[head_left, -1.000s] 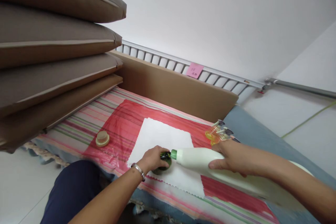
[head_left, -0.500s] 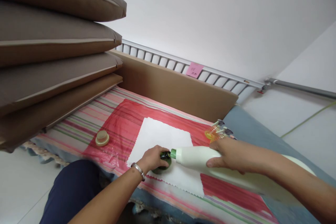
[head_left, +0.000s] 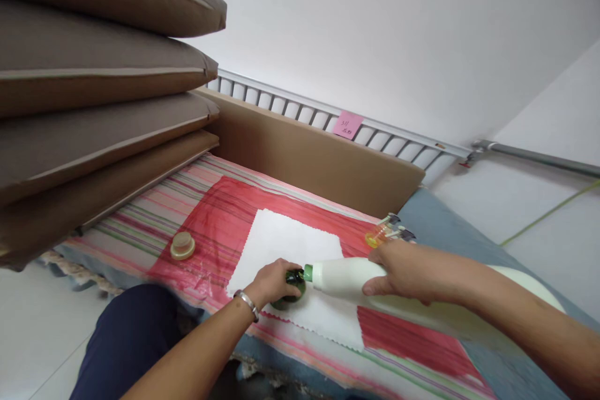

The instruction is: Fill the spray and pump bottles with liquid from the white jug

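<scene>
My left hand (head_left: pixel 276 281) is closed round a small dark green bottle (head_left: pixel 290 300) that stands on a white cloth (head_left: pixel 300 240) with zigzag edges. A large pale green bottle (head_left: pixel 340 276) lies almost level in the air, with my right hand (head_left: pixel 396 269) gripping it from above. Its green neck (head_left: pixel 308 273) points left and meets the top of the small bottle; whether liquid flows there I cannot tell. Off to the left, a cream cap (head_left: pixel 182 245) rests on red plastic sheeting (head_left: pixel 206 225).
Behind my right hand stand clear bottles (head_left: pixel 382 232) with pump tops and some yellow liquid. Stacked brown cushions (head_left: pixel 103 84) rise at the left. A brown board (head_left: pixel 304 150) leans before a white radiator (head_left: pixel 262 99) bearing a pink note (head_left: pixel 347 124). Striped cloth (head_left: pixel 140 222) covers the surface.
My right hand has shifted slightly left along the large bottle. The large bottle's neck has edged a little left and up. My left hand and the small bottle stay in place.
</scene>
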A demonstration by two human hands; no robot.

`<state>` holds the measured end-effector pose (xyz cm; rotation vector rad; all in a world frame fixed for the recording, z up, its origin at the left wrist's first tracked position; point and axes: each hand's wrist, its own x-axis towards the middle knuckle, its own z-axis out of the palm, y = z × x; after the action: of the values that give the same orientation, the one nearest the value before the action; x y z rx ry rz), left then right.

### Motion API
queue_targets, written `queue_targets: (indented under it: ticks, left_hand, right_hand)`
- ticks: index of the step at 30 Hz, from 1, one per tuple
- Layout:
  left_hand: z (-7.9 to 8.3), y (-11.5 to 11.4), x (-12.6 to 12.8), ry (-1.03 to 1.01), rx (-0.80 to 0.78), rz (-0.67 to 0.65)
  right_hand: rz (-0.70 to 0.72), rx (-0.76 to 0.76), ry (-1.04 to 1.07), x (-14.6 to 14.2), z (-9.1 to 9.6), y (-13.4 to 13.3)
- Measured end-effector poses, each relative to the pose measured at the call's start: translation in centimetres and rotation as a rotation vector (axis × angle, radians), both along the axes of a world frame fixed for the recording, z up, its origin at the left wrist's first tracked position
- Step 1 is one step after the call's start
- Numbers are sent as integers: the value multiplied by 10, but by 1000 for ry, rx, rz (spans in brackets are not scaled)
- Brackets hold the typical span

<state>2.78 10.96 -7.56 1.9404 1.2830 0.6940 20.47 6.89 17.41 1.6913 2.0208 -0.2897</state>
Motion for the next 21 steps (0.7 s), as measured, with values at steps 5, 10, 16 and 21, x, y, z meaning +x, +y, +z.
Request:
queue_targets:
  ticks: [5,10,16,21]
  left_hand:
    - [-2,0,-3,-61,0,-6]
    - [-6,2,-10,-136,-8,-23]
    - [-14,5,-12,-181,-30,-17]
    - [-18,6,-13,-196,-38,-9]
  right_hand:
    - [-30,1,117,14,-8,-1]
    - [-124,-78,412,52,-45,-5]
    - [-240,19,727,106,-95,-24]
    - [-471,240,1058,126,-114,-21]
